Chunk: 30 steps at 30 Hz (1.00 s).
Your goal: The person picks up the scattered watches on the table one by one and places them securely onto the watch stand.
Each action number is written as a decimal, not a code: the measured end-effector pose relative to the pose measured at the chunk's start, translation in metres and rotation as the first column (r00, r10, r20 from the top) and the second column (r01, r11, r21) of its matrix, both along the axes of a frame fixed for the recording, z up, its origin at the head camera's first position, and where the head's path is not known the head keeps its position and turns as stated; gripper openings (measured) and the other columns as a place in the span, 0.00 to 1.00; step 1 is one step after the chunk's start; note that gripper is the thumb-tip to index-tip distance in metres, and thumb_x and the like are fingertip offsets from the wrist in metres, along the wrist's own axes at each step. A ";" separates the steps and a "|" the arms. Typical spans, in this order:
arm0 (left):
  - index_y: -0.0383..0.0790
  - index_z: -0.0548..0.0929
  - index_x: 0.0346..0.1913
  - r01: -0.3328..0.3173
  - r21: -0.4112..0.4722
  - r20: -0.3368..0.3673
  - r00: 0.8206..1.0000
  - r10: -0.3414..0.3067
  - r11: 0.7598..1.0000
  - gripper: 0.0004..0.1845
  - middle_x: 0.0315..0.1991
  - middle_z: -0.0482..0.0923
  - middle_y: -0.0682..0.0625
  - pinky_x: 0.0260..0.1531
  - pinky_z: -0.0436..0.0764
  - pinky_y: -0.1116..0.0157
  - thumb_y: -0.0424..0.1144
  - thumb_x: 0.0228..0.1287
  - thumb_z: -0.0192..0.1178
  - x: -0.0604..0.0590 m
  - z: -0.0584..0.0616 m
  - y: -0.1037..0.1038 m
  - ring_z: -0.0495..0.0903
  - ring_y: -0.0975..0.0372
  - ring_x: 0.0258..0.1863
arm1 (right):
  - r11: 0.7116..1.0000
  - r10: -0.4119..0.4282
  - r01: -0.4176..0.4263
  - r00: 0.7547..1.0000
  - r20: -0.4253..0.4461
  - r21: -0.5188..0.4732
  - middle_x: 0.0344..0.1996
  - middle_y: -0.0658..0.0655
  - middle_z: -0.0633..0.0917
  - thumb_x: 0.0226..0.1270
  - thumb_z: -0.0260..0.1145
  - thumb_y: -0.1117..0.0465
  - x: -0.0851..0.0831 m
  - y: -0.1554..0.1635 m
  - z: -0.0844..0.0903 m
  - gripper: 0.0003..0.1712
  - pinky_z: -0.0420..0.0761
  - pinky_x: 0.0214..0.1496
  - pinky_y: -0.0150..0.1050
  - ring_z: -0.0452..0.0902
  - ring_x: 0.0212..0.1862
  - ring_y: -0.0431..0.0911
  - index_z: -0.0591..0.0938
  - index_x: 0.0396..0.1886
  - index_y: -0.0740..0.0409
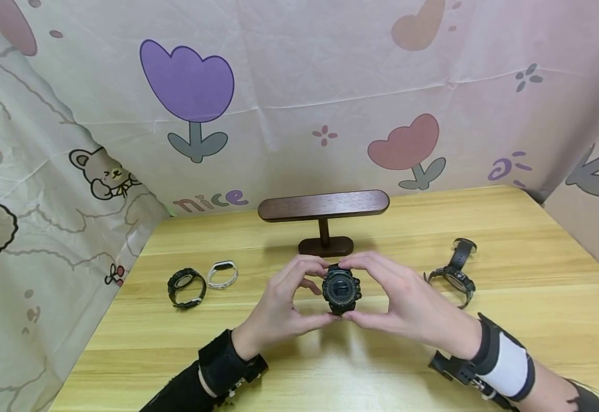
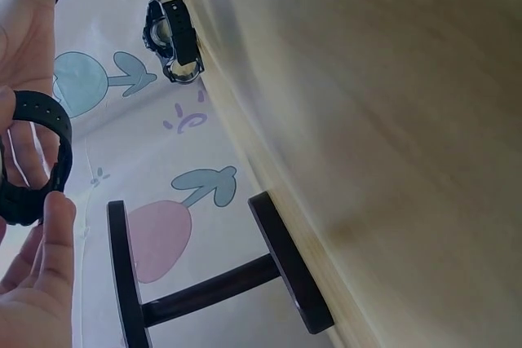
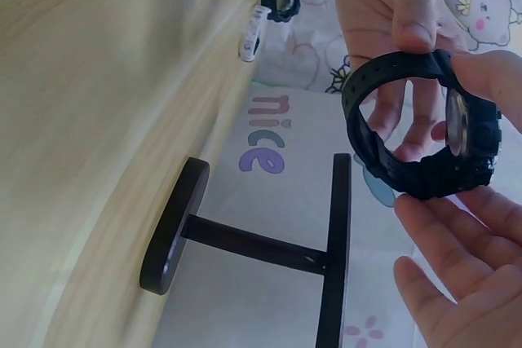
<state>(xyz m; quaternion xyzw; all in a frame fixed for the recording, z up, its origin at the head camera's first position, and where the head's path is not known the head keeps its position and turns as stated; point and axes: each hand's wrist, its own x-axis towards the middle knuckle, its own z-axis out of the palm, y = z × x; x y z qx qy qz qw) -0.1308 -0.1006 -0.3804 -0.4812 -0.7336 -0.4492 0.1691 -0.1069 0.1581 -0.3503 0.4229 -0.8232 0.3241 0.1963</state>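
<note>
Head view: both hands meet over the middle of the pale wooden table (image 1: 485, 217), and between them is a chunky black digital watch with a round dark face and a closed black strap (image 1: 341, 289). The left hand (image 1: 279, 306) pinches the watch with its thumb under the case and its fingers curled over the top; the right hand (image 1: 408, 300) does the same from the other side, so the watch is held off the table, face up toward the person. In the right wrist view the strap forms a closed loop (image 3: 408, 132) gripped between fingertips (the caseback glints at the loop's right side). In the left wrist view only an arc of the strap (image 2: 37, 156) shows between the fingers.

Just beyond the grip stands a dark brown wooden T-shaped display stand with a long flat bar and an oval base (image 1: 324, 220), apart from the hands. To the left of the grip lie a black watch with a closed strap (image 1: 186, 288) and, just beside it, a white slim fitness band (image 1: 223, 274). To the right of the grip lies a black watch with its strap open (image 1: 456, 269), near the right hand but not touching it.
</note>
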 end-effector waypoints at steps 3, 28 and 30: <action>0.34 0.76 0.58 0.007 0.000 0.005 1.000 -0.007 1.000 0.37 0.60 0.78 0.38 0.43 0.89 0.71 0.27 0.45 0.86 0.000 0.000 0.000 0.85 0.50 0.55 | 1.000 0.002 -0.002 1.000 0.010 -0.002 0.64 0.50 0.84 0.59 0.85 0.51 0.000 0.000 -0.001 0.42 0.77 0.72 0.28 0.84 0.64 0.45 0.78 0.70 0.55; 0.38 0.75 0.67 -0.119 -0.104 -0.008 0.993 0.119 0.987 0.40 0.68 0.75 0.39 0.51 0.86 0.60 0.71 0.74 0.56 -0.021 0.029 -0.038 0.79 0.52 0.61 | 0.996 -0.088 0.087 0.996 0.025 0.015 0.64 0.48 0.85 0.53 0.88 0.53 -0.010 0.018 0.004 0.44 0.75 0.72 0.24 0.83 0.65 0.43 0.79 0.69 0.54; 0.36 0.76 0.65 -0.176 -0.083 -0.036 0.984 0.173 0.981 0.39 0.65 0.77 0.39 0.49 0.86 0.60 0.70 0.76 0.55 -0.027 0.032 -0.043 0.80 0.52 0.60 | 0.995 -0.104 0.103 0.995 0.011 0.012 0.64 0.48 0.85 0.51 0.89 0.54 -0.013 0.022 0.004 0.44 0.76 0.69 0.23 0.84 0.64 0.43 0.79 0.68 0.53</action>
